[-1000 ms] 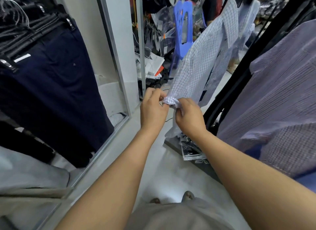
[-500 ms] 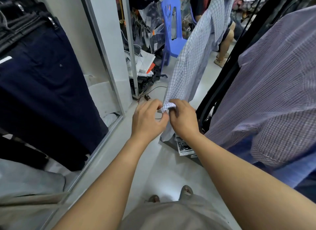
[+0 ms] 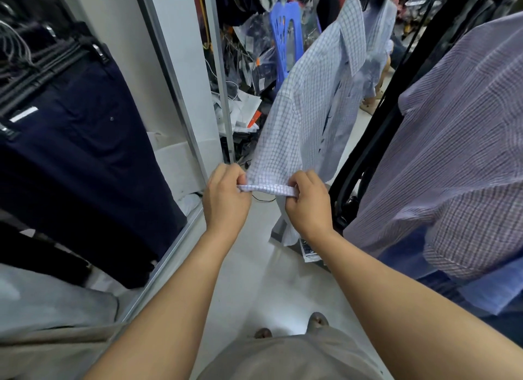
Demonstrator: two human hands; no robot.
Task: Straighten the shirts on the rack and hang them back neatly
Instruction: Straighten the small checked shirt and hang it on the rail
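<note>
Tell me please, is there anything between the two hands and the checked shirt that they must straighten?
Nothing visible is. The left hand and the right hand both pinch the sleeve hem of the checked shirt, one at each end, with the hem stretched between them.

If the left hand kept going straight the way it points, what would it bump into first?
Probably the hanging cloth of the white-and-blue checked shirt, whose folded edge the left hand now pinches; depth beyond is unclear.
</note>
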